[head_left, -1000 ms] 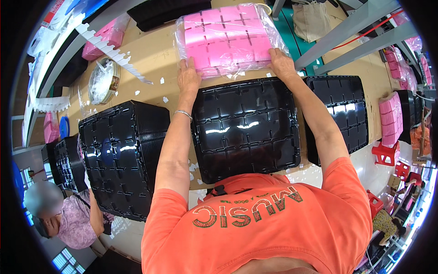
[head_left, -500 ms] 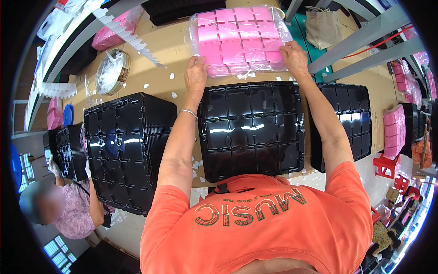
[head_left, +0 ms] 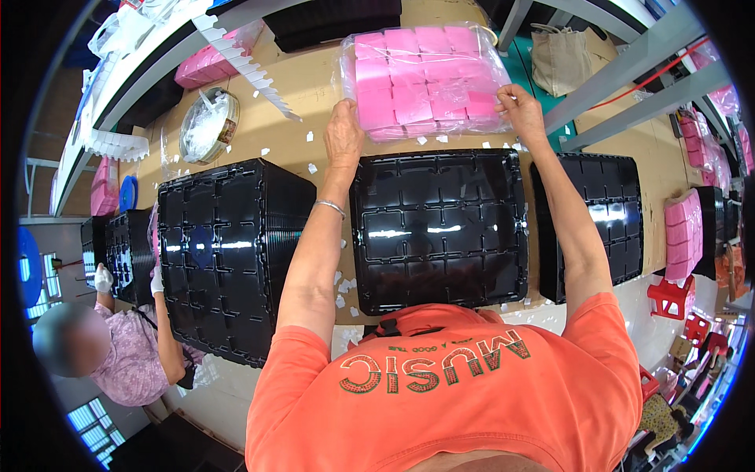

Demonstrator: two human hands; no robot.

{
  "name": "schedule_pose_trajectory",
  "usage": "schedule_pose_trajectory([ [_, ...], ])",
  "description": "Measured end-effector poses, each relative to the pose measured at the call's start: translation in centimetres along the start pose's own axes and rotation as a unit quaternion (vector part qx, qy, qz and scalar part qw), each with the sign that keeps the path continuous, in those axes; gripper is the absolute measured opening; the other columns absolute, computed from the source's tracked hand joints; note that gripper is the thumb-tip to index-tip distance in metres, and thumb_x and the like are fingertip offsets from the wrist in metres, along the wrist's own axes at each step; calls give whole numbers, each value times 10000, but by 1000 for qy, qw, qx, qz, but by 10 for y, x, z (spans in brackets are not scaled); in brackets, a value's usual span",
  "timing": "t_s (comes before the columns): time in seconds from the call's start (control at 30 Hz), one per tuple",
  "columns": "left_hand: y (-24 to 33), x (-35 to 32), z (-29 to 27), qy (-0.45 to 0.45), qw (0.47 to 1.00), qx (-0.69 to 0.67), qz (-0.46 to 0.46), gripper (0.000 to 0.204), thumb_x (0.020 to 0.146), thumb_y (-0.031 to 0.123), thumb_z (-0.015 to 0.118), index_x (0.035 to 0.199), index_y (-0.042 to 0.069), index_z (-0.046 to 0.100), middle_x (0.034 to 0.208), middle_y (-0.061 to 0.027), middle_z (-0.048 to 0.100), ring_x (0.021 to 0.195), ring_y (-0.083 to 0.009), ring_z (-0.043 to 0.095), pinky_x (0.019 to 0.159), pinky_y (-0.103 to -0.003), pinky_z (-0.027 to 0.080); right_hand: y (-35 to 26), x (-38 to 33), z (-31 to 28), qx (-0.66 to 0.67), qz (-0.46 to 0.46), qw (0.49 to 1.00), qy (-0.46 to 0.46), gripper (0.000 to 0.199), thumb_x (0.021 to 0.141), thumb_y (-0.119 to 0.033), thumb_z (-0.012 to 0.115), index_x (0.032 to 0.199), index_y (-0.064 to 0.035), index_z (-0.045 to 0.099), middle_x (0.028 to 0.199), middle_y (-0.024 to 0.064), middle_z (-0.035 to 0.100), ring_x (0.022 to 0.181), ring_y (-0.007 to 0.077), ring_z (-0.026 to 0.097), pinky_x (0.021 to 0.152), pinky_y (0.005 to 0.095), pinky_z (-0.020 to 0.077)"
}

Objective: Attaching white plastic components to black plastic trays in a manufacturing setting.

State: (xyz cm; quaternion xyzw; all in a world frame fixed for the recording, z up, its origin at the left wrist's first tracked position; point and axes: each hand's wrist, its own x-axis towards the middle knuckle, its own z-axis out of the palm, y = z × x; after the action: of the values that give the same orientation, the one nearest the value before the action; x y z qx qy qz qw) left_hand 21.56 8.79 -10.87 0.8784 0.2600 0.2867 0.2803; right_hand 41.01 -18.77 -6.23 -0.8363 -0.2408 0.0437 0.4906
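- Right hand (head_left: pixel 522 116) has curled up since half a second ago: fingers were reaching farther over the edge of the bag (head_left: pixel 418 108), now they're bunched at its right side. From my end of the feed I'd call that a pinch on the plastic.

- And the left hand (head_left: pixel 344 135)?

- Up by the bag's left edge, near the lower corner, fingers pointing away from the body. Honestly can't tell from my screen whether it's gripping anything. Silver bracelet (head_left: pixel 330 208) on that wrist.

- ok, where's the pink stuff?

- Pink bundle (head_left: pixel 429 75) is inside the bag, divided into a grid of squares, on the brown table (head_left: pixel 314 86) between the two hands. Just this side of it I've got the middle stack (head_left: pixel 438 228) of shiny black trays, with a left stack (head_left: pixel 216 252) beside one forearm and a right stack (head_left: pixel 602 212) partly under the other.

- Farther out?

- On the left I see a toothed white strip (head_left: pixel 242 64) and a round tub (head_left: pixel 230 130) of crumpled clear plastic. Cloth tote (head_left: pixel 560 63) over on the right, white scraps (head_left: pixel 312 168) dotted about. Way left, a co-worker (head_left: pixel 130 362) has white gloves (head_left: pixel 103 277) on another black stack (head_left: pixel 130 248). Red stool (head_left: pixel 668 299) off right.
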Motion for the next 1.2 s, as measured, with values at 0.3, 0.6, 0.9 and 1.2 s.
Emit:
schedule_pose_trajectory([
  [0.3,48,-31,18,-42,983,117,133,863,682,284,773,1377,38,325,1370,-175,375,1274,-355,348,1059,-503,279,-21,-1,-3,37,-18,998,39,140,895,-32,531,1014,30,572,855,85,648,762,146,669,668,251,533],
  [0.6,8,-19,14,78,970,159,166,340,756,53,614,1095,60,589,1118,-109,555,1116,-292,486,1018,-546,312,-44,-4,-27,-39,-112,993,30,227,796,49,593,1020,16,585,961,93,612,834,178,634,720,285,519],
  [0.9,35,-123,-66,75,960,142,231,213,756,-16,598,942,80,640,891,-62,581,887,-238,557,1005,-532,336,-20,-123,-22,-200,-249,947,41,123,757,34,620,862,-30,614,816,122,539,786,307,571,687,390,465],
  [1.2,49,-222,-105,-3,961,151,233,268,751,-9,613,1000,89,629,889,-48,559,864,-219,555,1023,-548,325,-21,-252,-37,-241,-204,949,-2,194,748,50,593,917,-45,580,939,102,587,857,294,600,738,376,495],
])
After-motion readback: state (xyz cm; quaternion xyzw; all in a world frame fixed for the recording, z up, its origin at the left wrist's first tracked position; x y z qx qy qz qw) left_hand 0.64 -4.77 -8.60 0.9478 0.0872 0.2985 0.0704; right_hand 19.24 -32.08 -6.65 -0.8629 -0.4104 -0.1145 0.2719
